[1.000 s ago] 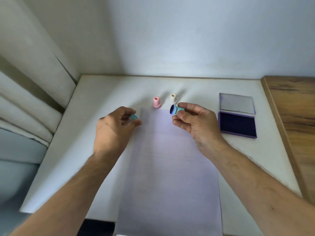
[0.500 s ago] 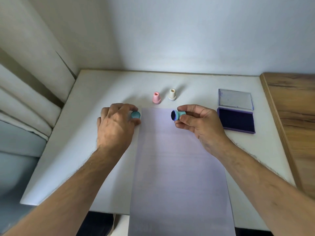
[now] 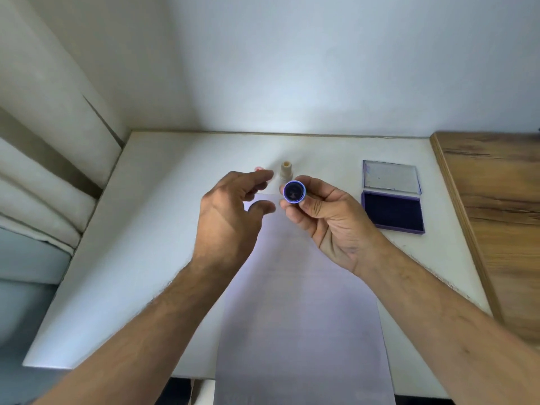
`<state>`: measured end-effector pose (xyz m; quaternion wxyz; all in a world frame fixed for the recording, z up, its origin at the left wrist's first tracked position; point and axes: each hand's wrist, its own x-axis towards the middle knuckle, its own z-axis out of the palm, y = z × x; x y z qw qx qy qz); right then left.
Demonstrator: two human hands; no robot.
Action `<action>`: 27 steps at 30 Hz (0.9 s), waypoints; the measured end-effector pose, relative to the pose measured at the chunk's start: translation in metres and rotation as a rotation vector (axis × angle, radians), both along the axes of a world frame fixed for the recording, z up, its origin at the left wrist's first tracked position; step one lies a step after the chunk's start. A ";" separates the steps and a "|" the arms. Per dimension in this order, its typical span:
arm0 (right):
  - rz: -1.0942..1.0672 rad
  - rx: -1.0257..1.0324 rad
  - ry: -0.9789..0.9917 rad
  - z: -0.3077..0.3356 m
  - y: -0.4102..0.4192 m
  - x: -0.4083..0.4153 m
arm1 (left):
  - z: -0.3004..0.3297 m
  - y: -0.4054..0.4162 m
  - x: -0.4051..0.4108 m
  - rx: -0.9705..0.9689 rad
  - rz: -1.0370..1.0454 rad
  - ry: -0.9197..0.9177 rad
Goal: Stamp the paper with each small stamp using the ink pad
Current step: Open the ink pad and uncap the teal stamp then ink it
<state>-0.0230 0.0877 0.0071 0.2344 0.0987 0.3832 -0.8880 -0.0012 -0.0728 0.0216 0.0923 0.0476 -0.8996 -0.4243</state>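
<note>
My right hand (image 3: pixel 324 217) grips a small teal stamp (image 3: pixel 294 192) above the top of the paper, its round dark-blue inked face turned toward the camera. My left hand (image 3: pixel 230 217) hovers just left of it, thumb and fingers apart with nothing between them. A long white paper (image 3: pixel 298 302) lies lengthwise on the table under both hands. A cream stamp (image 3: pixel 285 171) stands upright beyond the paper's far edge. Only the top of a pink stamp (image 3: pixel 258 168) shows behind my left fingers. At the right, the ink pad (image 3: pixel 392 211) lies open with its clear lid (image 3: pixel 391 177) flipped back.
The white table (image 3: pixel 152 229) meets a wall at the back. A wooden surface (image 3: pixel 502 206) borders its right edge, and pale cushions (image 3: pixel 38 176) sit to the left. The paper hangs over the table's near edge.
My left hand has lifted off the table and moved right toward the stamp; the teal cap it held is out of sight. My right hand has turned the stamp's face toward the camera.
</note>
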 end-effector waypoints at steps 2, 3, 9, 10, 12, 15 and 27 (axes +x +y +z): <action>0.005 0.030 0.008 0.002 0.003 0.003 | 0.001 0.004 -0.004 -0.001 -0.005 -0.023; 0.003 0.059 0.018 0.003 0.006 0.006 | 0.002 0.008 -0.005 0.001 -0.006 -0.040; -0.146 0.365 0.067 0.007 0.040 0.016 | -0.003 0.038 -0.002 0.015 -0.072 -0.155; -0.188 0.399 0.057 0.008 0.046 0.015 | -0.006 0.042 0.000 -0.003 -0.090 -0.171; -0.261 0.487 0.055 0.007 0.059 0.014 | -0.011 0.048 0.004 -0.051 -0.128 -0.195; -0.353 0.677 0.110 0.008 0.076 0.011 | -0.013 0.058 0.009 -0.109 -0.187 -0.213; -0.155 1.707 0.430 0.019 0.106 -0.004 | -0.006 0.065 0.007 -0.287 -0.215 -0.166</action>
